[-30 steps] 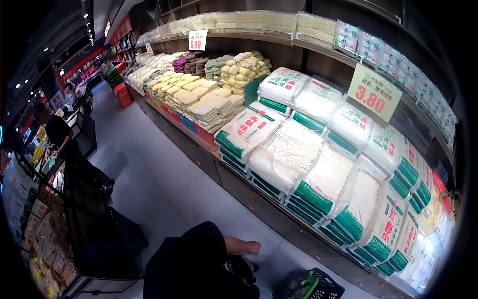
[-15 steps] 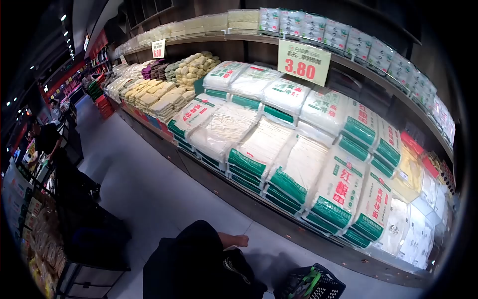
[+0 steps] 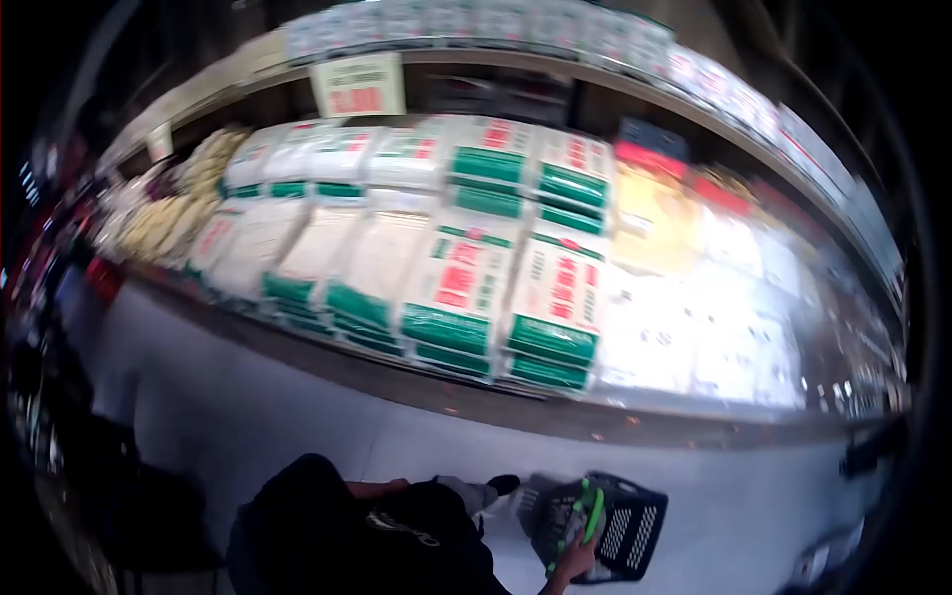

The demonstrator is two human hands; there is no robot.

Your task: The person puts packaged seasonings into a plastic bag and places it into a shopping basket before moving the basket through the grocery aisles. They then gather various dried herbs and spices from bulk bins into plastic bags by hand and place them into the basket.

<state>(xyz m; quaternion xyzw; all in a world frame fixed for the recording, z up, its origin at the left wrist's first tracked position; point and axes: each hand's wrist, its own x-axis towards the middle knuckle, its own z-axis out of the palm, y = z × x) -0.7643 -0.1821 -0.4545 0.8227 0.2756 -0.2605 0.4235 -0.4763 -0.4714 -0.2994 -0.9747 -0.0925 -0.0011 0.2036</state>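
Many packs [image 3: 461,288] line shelf [image 3: 421,390]; pale floor [image 3: 317,421]; right hand [image 3: 575,560] grips basket [image 3: 645,531].

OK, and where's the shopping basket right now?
The shopping basket is low in the head view, right of centre, below the lower shelf, with the right hand at its green handle.

One basket [image 3: 633,535], two price cards [image 3: 359,84]

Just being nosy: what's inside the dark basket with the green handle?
Inside the basket, something greyish shows, too blurred to identify. The green handle and right hand cover part; anything deeper is hidden.
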